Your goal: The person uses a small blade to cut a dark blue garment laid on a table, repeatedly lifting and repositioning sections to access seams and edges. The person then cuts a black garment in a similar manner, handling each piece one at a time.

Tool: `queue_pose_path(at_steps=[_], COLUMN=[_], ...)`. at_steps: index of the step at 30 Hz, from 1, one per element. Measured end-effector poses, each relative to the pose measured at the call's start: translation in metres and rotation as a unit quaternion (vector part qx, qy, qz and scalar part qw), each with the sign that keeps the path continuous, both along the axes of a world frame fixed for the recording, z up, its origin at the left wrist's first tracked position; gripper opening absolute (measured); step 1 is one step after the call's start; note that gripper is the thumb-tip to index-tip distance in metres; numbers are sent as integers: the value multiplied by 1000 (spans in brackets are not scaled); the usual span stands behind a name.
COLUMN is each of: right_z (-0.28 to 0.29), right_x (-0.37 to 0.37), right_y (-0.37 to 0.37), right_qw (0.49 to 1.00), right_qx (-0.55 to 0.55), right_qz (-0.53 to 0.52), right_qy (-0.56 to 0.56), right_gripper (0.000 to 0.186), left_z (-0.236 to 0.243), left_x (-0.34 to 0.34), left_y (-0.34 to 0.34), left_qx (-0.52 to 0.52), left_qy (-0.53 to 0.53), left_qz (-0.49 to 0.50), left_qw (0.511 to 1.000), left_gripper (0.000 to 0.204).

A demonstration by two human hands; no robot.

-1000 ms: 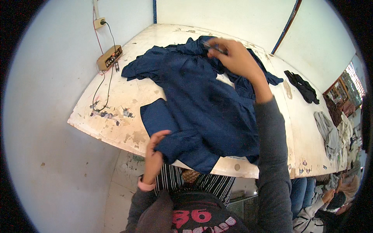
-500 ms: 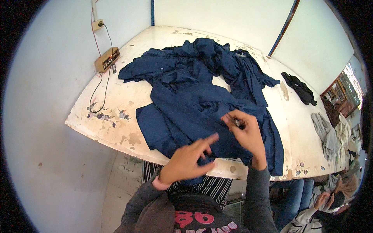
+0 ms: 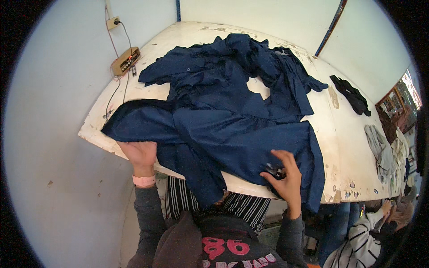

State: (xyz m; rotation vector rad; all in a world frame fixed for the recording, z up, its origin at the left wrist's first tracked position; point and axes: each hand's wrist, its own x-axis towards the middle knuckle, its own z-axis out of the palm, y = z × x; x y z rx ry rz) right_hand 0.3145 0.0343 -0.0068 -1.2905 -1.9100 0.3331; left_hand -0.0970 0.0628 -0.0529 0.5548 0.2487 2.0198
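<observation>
Head view: left hand (image 3: pixel 140 154) grips crumpled navy cloth garment (image 3: pixel 232 116); right hand (image 3: pixel 286 181) pinches its hem.

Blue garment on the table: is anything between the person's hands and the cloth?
Nothing visible. The left hand grips the blue garment at its near left edge, over the edge of the white table. The right hand rests on the cloth near the front edge, its fingers around a small dark object.
</observation>
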Motion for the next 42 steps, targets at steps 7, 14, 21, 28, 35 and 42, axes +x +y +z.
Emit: queue_pose_path(at_steps=[7,14,21,28,35,42], right_z=[23,101,61,36,27,-1], right_x=[20,77,98,43,33,56], right_y=[33,111,196,138,44,6], right_qw=[988,943,965,978,997,984], right_qx=[127,251,164,125,-65,-79], right_qz=[-47,-171,-204,-149,-23,-155], right_qy=[70,134,-12,-77,26,44], right_gripper=[29,8,14,19,18,31], left_z=[-20,-8,-23,-65,-1,13], left_x=[23,-107,-132,-169,0,66], left_y=[-28,-6,-7,-19,-34,-47], left_qx=[-162,-20,-221,-12,-286,-232], left_qy=[211,119,555,-46,307,633], left_qz=[23,28,366,-49,427,267], left_qw=[964,992,713,998,801,689], left_gripper=[48,36,33,40,46,12])
